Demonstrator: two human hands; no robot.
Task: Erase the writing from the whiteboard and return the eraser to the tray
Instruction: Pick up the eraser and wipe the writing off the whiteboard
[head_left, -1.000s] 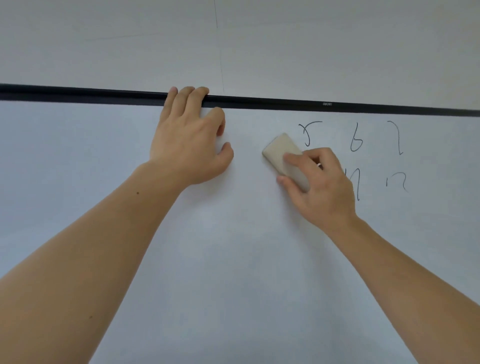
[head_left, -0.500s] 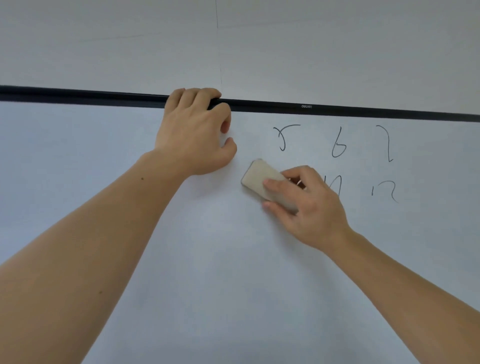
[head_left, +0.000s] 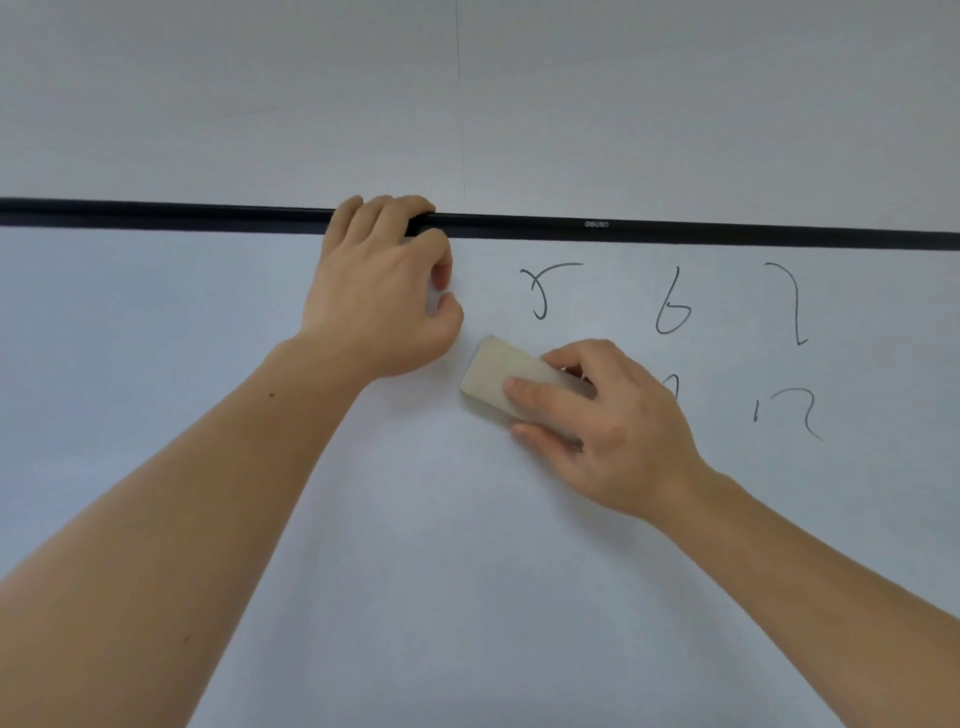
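The whiteboard (head_left: 363, 545) fills the lower part of the head view. Black handwritten marks (head_left: 672, 304) remain at the upper right in two rows; one mark in the lower row is partly hidden behind my right hand. My right hand (head_left: 608, 421) presses a beige rectangular eraser (head_left: 501, 371) flat on the board, left of the lower row. My left hand (head_left: 382, 291) grips the board's black top frame (head_left: 675, 231), fingers curled over its edge. No tray is in view.
A pale grey wall (head_left: 519, 93) rises above the frame. The left and lower parts of the board carry no writing.
My right hand slid the eraser down and to the left, from beside the top row to the lower row. My left hand stayed on the frame.
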